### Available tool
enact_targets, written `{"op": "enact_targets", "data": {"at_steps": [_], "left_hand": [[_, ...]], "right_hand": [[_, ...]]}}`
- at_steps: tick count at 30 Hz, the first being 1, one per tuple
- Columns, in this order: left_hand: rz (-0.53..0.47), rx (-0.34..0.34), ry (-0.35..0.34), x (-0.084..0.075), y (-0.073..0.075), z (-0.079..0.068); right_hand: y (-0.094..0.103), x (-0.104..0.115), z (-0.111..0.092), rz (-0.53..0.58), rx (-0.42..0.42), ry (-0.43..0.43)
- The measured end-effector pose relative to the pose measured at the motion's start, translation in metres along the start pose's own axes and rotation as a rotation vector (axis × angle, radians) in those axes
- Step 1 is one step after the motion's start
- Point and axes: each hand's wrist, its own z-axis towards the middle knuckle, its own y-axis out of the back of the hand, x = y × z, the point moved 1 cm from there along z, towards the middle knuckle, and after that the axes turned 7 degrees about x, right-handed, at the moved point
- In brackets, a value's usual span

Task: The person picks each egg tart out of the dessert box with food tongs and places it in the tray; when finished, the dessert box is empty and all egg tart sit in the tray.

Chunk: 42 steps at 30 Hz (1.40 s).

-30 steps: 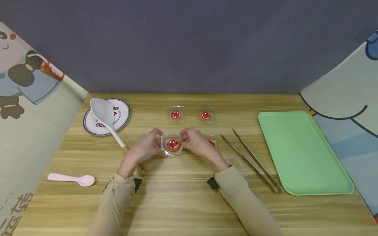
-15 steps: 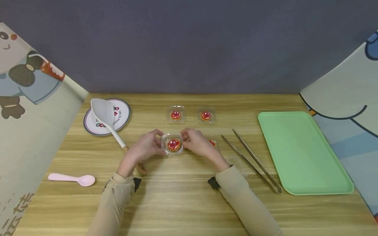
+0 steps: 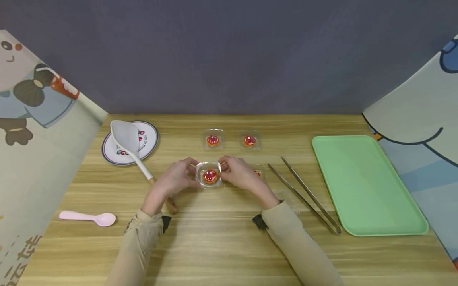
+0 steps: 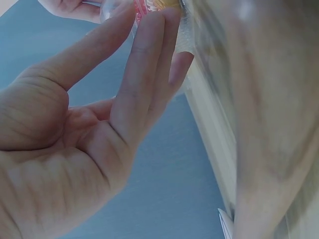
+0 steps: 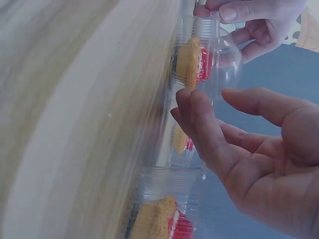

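At the table's middle, a clear plastic tart box (image 3: 200, 166) with a domed lid holds a red-topped tart (image 3: 210, 176). My left hand (image 3: 177, 178) pinches its left side, thumb toward me and fingers on the far side. At the opposite side, my right hand (image 3: 239, 172) holds the box between thumb and fingertips. The right wrist view shows the box (image 5: 215, 40) low over the tabletop, with the tart's golden crust (image 5: 187, 64) through the wall. Another boxed tart (image 3: 257, 173) is partly hidden behind my right hand.
Two boxed tarts (image 3: 212, 140) stand farther back. Metal tongs (image 3: 310, 194) and a green tray (image 3: 368, 184) lie right, with a faint clear plastic piece (image 3: 291, 200) by the right sleeve. Left are a white spatula (image 3: 125, 137) across a plate (image 3: 152, 139), and a pink spoon (image 3: 103, 219).
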Motion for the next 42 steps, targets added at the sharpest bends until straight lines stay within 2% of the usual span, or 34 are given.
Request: {"op": "enact_targets", "data": {"at_steps": [17, 22, 26, 33, 38, 42], "left_hand": [[0.042, -0.009, 0.015, -0.003, 0.009, -0.011], [0.028, -0.015, 0.008, -0.004, 0.017, -0.017], [-0.024, -0.025, 0.001, -0.003, 0.024, -0.023], [-0.214, -0.03, -0.016, 0.003, 0.033, -0.027], [-0.322, -0.049, -0.044, 0.007, 0.038, -0.031], [-0.376, -0.061, -0.053, 0.01, 0.04, -0.033]], "right_hand": [[-0.001, 0.011, -0.01, -0.169, -0.016, 0.062], [-0.002, 0.016, -0.012, -0.164, -0.035, 0.095], [-0.003, 0.017, -0.012, -0.127, -0.043, 0.153], [-0.007, 0.02, -0.009, -0.084, -0.059, 0.249], [-0.013, 0.022, -0.003, 0.023, -0.095, 0.274], [-0.018, 0.022, 0.001, 0.159, -0.111, 0.277]]}}
